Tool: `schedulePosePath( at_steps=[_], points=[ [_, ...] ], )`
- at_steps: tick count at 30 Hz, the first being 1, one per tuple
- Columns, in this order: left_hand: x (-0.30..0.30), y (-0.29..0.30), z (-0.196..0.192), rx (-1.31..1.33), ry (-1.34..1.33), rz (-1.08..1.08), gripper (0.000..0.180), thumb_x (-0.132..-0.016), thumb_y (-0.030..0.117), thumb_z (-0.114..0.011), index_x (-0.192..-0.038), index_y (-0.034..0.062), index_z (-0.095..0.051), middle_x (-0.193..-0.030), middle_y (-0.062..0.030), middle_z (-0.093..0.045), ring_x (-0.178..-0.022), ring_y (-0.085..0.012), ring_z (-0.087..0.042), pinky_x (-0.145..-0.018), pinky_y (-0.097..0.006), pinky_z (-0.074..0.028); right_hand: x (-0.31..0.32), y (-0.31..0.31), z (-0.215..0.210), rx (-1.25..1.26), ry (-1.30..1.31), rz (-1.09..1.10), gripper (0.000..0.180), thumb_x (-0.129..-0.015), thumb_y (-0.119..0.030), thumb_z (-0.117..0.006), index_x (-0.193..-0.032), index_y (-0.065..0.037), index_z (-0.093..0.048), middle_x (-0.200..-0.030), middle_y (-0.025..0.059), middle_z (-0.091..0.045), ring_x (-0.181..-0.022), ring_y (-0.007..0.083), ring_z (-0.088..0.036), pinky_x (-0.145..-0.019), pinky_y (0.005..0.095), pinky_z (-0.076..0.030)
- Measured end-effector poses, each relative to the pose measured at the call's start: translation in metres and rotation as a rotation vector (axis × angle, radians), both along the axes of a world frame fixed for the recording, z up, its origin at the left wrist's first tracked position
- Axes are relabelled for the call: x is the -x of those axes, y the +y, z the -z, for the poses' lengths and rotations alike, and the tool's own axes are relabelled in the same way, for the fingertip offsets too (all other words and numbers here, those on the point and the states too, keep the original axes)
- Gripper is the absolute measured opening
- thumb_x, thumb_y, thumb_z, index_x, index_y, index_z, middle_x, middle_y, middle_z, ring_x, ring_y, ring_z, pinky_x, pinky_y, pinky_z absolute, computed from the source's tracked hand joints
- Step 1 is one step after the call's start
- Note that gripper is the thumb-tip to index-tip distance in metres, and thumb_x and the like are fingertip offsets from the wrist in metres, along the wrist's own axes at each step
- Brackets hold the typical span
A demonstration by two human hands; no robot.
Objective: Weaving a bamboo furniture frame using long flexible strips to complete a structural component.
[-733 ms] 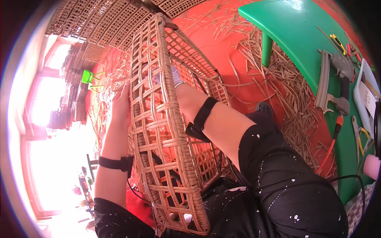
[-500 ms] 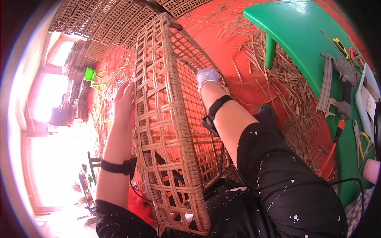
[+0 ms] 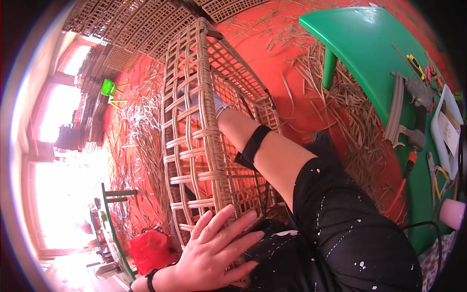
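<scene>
A tall brown woven basket-like frame with an open lattice stands upright in front of me and leans against my lap. My left hand lies over its near lower edge, fingers spread, palm side toward the weave. My right hand wears a pale grey glove and reaches through the open side into the frame. Behind the upper lattice the gloved fingers are mostly hidden, so their grip does not show. A black strap circles my right forearm.
On the right, a green table holds a staple gun, pliers, a yellow cutter, a white tray and a pink cup. Loose strips litter the red floor. Left are a green chair and red bag.
My left hand has come down from the frame's upper left side to its near lower edge. My right hand has moved left, deeper inside the frame.
</scene>
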State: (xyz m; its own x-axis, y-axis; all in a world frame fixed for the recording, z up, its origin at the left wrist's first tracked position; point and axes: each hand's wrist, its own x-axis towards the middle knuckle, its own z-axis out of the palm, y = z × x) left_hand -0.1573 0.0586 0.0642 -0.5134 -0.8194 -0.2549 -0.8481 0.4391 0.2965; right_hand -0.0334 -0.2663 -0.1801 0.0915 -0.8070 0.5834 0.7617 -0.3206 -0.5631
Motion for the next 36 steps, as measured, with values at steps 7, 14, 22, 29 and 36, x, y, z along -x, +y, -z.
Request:
schedulePosePath(
  at_steps=[7,14,22,29,36],
  points=[
    [-0.044,0.016,0.017,0.11,0.169,-0.129,0.02,-0.064,0.018,-0.066,-0.083,0.0116,-0.067,-0.125,-0.0111,-0.053,-0.125,-0.0336,-0.038,-0.105,-0.047,-0.023,0.073,0.056,-0.058,0.136,1.357,0.026,0.044,-0.08,-0.045,-0.055,-0.107,-0.011,-0.063,-0.104,0.0115,-0.064,-0.099,0.03,-0.06,-0.085,0.0378,-0.047],
    [-0.094,0.024,0.032,0.228,0.399,-0.395,0.045,-0.065,0.018,-0.069,-0.107,0.0029,-0.06,-0.144,-0.0278,-0.018,-0.136,-0.0394,-0.018,-0.108,-0.046,-0.018,0.103,0.071,-0.046,0.1,1.303,-0.179,0.04,-0.082,-0.042,-0.054,-0.105,-0.011,-0.063,-0.096,0.0108,-0.065,-0.091,0.026,-0.061,-0.082,0.0354,-0.046],
    [-0.133,-0.016,0.049,0.166,0.508,-0.762,0.079,-0.075,0.009,-0.065,-0.14,0.0001,-0.02,-0.145,-0.02,-0.021,-0.135,-0.0296,-0.023,-0.109,-0.038,-0.02,0.105,0.088,-0.029,0.188,1.508,-0.244,0.037,-0.083,-0.041,-0.051,-0.105,-0.015,-0.063,-0.1,0.0101,-0.065,-0.095,0.0279,-0.06,-0.085,0.0378,-0.046],
    [-0.122,-0.004,0.052,0.158,0.279,-0.73,0.082,-0.068,-0.005,-0.061,-0.14,0.0005,-0.021,-0.147,-0.0224,-0.015,-0.138,-0.0317,-0.013,-0.11,-0.039,-0.016,0.069,0.1,0.013,0.133,1.476,-0.358,0.035,-0.084,-0.041,-0.048,-0.1,-0.015,-0.064,-0.095,0.0081,-0.066,-0.09,0.0261,-0.062,-0.081,0.0378,-0.047],
    [-0.13,-0.018,0.05,0.136,0.301,-0.66,0.078,-0.066,-0.009,-0.058,-0.137,0.0004,-0.027,-0.146,-0.0266,-0.013,-0.137,-0.0369,-0.013,-0.109,-0.043,-0.016,0.021,0.091,0.019,0.025,1.123,-0.014,0.03,-0.084,-0.035,-0.056,-0.1,-0.011,-0.063,-0.099,0.0125,-0.061,-0.092,0.0307,-0.059,-0.082,0.04,-0.046]
  ],
)
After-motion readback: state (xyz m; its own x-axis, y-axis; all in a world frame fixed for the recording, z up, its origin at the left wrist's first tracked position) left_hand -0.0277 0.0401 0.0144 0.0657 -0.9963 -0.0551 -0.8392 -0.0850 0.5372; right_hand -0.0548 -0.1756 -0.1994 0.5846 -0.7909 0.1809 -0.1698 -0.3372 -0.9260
